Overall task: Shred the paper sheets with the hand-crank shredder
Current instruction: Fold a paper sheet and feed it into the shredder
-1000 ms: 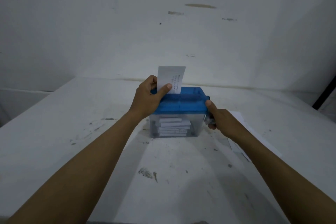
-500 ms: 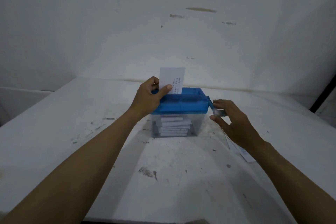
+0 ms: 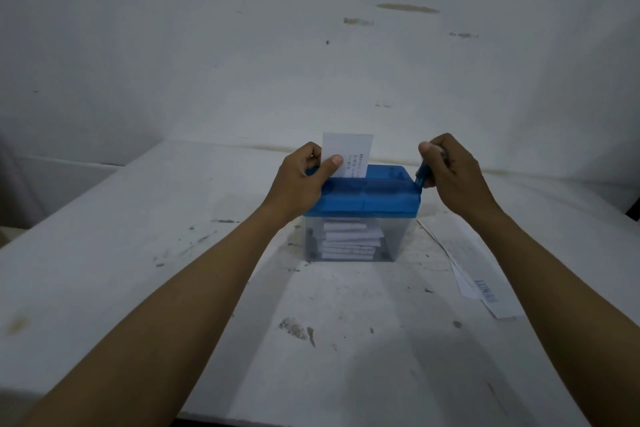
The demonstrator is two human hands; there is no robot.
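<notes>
The shredder sits on the table before the wall. A sheet stands in its top, pinched by the left hand; the right hand grips the crank on its right side. Loose papers lie further right.

Right hand: you have lifted it from low beside the bin to above the right corner of the lid. Half a second ago its fingers were spread; now they curl round the crank.
Crank: it has swung from pointing down to pointing up, in your grip.
Paper: a little less of it stands above the lid.
Sheets: your forearm has risen off them, so more of them shows to your right.
</notes>
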